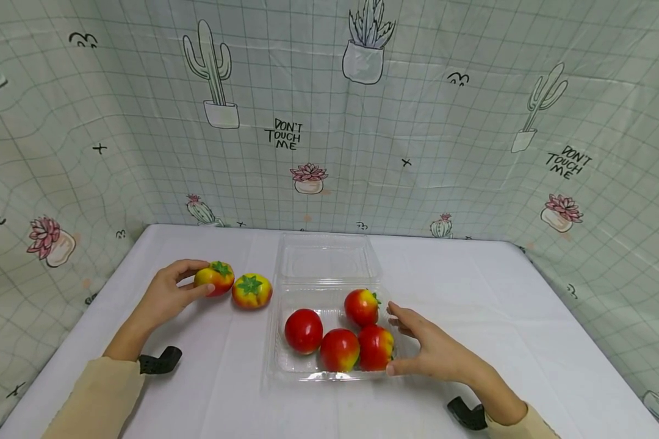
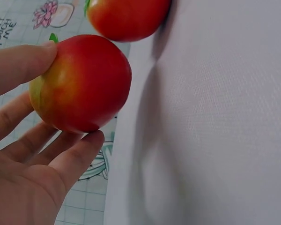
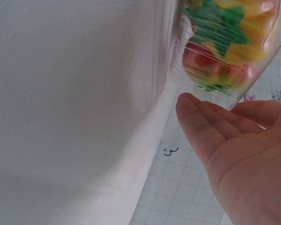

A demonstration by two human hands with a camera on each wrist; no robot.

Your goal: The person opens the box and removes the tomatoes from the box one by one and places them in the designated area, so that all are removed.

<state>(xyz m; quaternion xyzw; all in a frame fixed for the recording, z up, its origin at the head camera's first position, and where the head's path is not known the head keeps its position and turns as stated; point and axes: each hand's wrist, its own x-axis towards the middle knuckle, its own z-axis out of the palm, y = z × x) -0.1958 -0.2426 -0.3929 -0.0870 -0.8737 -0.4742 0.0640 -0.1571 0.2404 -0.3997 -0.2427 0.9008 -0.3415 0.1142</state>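
My left hand holds a red-and-yellow tomato with a green star-shaped calyx, at the left of the table. In the left wrist view the thumb lies on one side of this tomato and fingertips touch its other side. Just right of it is a second tomato, calyx up. Several tomatoes, among them a plain red one, lie in a clear plastic clamshell box. Beside the box's right wall is my right hand, fingers extended and thumb near the front right corner, holding nothing.
The clamshell's lid lies folded back behind its base. A white cloth covers the table. Behind and at both sides hangs a grid-patterned curtain with cactus drawings. Black devices are worn at both wrists.
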